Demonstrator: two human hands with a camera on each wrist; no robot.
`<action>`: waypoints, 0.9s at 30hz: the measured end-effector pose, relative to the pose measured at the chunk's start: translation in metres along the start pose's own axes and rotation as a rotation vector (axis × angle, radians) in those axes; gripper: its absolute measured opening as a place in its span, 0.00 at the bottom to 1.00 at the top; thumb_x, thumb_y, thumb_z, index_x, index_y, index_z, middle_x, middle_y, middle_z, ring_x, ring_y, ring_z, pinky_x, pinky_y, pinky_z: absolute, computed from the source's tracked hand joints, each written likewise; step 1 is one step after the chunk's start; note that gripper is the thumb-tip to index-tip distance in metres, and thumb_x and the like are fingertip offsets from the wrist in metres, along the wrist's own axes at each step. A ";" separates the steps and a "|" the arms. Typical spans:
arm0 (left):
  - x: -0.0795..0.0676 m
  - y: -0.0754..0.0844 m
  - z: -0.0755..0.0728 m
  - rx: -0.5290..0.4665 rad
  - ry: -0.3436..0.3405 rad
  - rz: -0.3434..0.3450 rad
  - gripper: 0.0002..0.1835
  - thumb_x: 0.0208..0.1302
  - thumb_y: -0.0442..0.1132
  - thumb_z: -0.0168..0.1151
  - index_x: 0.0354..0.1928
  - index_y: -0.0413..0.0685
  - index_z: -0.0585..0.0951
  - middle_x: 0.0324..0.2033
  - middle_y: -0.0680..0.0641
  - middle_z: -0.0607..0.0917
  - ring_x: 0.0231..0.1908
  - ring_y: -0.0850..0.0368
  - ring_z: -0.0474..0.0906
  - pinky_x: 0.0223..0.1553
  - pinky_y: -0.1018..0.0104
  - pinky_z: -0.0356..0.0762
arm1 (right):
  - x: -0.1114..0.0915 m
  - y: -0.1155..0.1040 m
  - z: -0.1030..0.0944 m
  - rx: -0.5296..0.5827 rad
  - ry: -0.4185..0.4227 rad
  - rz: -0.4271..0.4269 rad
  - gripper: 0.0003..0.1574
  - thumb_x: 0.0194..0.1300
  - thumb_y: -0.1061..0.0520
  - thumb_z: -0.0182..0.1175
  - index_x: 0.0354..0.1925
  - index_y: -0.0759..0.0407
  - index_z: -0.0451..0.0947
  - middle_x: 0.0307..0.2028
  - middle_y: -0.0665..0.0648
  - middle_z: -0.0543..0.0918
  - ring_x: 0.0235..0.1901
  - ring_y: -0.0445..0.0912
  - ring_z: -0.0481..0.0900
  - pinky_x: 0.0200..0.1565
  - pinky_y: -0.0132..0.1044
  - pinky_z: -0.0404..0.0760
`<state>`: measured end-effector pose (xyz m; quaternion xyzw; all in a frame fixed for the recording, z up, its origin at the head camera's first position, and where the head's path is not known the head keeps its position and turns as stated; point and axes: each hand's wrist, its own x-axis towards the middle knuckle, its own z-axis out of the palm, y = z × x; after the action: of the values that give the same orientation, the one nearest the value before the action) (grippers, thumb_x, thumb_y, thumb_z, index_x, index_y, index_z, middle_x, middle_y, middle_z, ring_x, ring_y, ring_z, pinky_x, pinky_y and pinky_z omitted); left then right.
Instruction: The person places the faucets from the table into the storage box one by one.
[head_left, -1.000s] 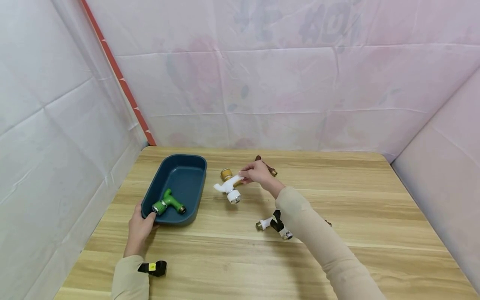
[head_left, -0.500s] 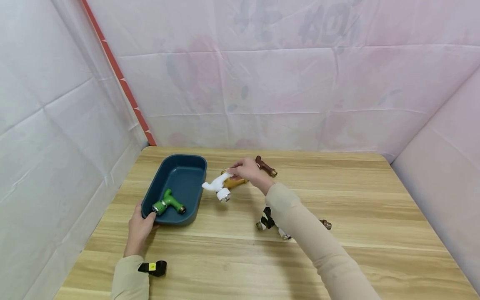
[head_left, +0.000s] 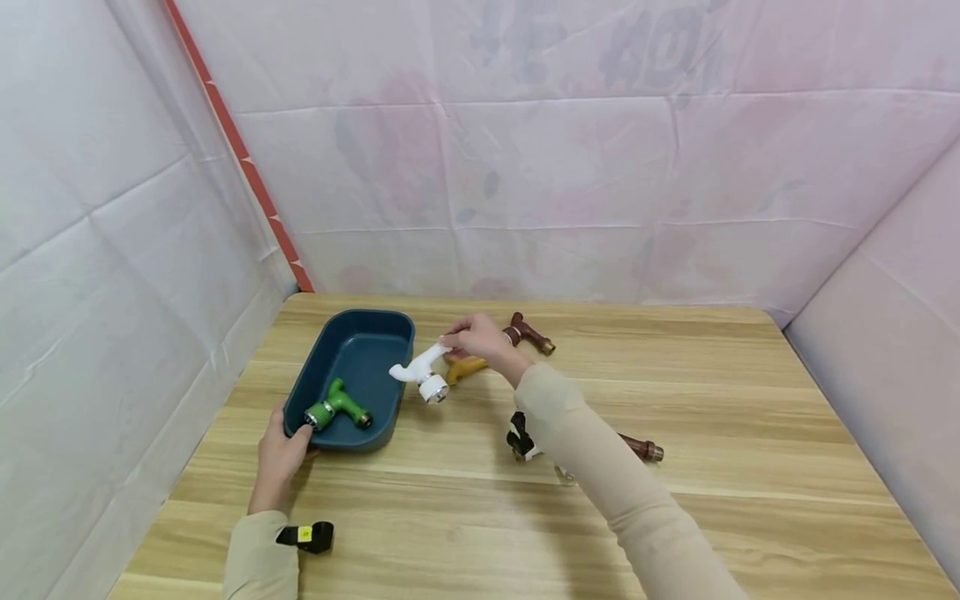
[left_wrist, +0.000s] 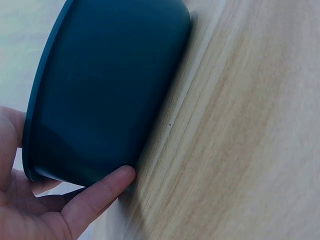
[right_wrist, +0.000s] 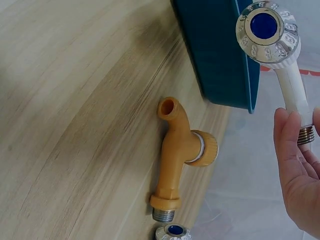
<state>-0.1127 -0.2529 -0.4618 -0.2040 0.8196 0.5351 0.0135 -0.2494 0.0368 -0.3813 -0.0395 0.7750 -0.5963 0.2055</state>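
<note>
My right hand (head_left: 480, 340) pinches the threaded end of a white tap (head_left: 420, 367), held above the table just right of the blue tray (head_left: 371, 358). The right wrist view shows the tap's chrome knob (right_wrist: 264, 30) with a blue centre. My left hand (head_left: 281, 450) grips the tray's near left corner, its thumb at the rim and its fingers against the outer wall (left_wrist: 100, 100). Inside the tray lies a green tap (head_left: 345, 404). Below the right hand, a yellow tap (right_wrist: 175, 155) rests on the table, partly hidden in the head view.
A brown tap (head_left: 532, 335) lies behind the right hand. Another brown tap (head_left: 643, 448) and a mostly hidden white tap (head_left: 566, 476) lie around the right forearm. Cloth walls (head_left: 555, 167) enclose the wooden table (head_left: 420, 525) at the back and sides.
My right hand has carried the white tap leftward to beside the tray's right rim, uncovering more of the brown tap behind. The left hand and the tray have stayed still.
</note>
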 end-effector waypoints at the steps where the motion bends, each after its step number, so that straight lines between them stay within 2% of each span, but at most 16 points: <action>1: 0.000 0.000 0.000 -0.002 0.000 -0.002 0.34 0.63 0.33 0.41 0.70 0.41 0.45 0.63 0.27 0.54 0.55 0.34 0.62 0.36 0.57 0.81 | 0.000 -0.001 0.001 0.006 -0.003 0.003 0.14 0.60 0.65 0.58 0.43 0.73 0.75 0.36 0.67 0.80 0.39 0.61 0.79 0.46 0.50 0.77; 4: 0.000 -0.001 0.000 -0.001 0.001 -0.002 0.33 0.63 0.33 0.41 0.69 0.41 0.46 0.63 0.27 0.54 0.54 0.34 0.63 0.35 0.57 0.81 | 0.001 -0.004 0.003 0.021 -0.007 0.012 0.15 0.60 0.64 0.58 0.44 0.72 0.75 0.37 0.66 0.80 0.40 0.61 0.79 0.46 0.49 0.77; 12: -0.002 0.000 0.000 0.013 0.015 0.014 0.34 0.62 0.32 0.42 0.70 0.41 0.45 0.62 0.26 0.55 0.55 0.31 0.63 0.36 0.56 0.81 | 0.005 -0.011 0.011 0.064 0.005 0.009 0.15 0.58 0.65 0.59 0.44 0.72 0.77 0.36 0.66 0.81 0.28 0.51 0.81 0.39 0.42 0.82; 17: -0.003 0.001 -0.001 0.020 0.004 0.016 0.34 0.63 0.32 0.42 0.70 0.41 0.44 0.62 0.26 0.54 0.55 0.30 0.62 0.36 0.56 0.81 | 0.006 -0.013 0.017 0.057 0.034 0.003 0.14 0.58 0.64 0.60 0.43 0.71 0.78 0.34 0.65 0.82 0.31 0.54 0.82 0.34 0.39 0.82; 23: -0.003 0.001 -0.002 0.029 -0.019 0.012 0.34 0.64 0.33 0.42 0.70 0.41 0.43 0.62 0.25 0.53 0.57 0.30 0.59 0.38 0.54 0.80 | 0.007 -0.011 0.028 0.095 0.043 0.001 0.14 0.58 0.65 0.60 0.43 0.73 0.77 0.35 0.66 0.82 0.33 0.56 0.82 0.38 0.43 0.81; 27: -0.003 0.001 -0.003 0.023 -0.016 0.011 0.34 0.64 0.32 0.42 0.70 0.41 0.43 0.62 0.25 0.53 0.57 0.30 0.59 0.38 0.54 0.80 | 0.008 -0.012 0.034 0.113 0.054 0.003 0.15 0.57 0.65 0.61 0.43 0.73 0.77 0.35 0.67 0.81 0.32 0.55 0.82 0.37 0.41 0.82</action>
<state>-0.1098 -0.2543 -0.4592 -0.1951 0.8267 0.5274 0.0196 -0.2467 -0.0004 -0.3796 -0.0105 0.7454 -0.6397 0.1872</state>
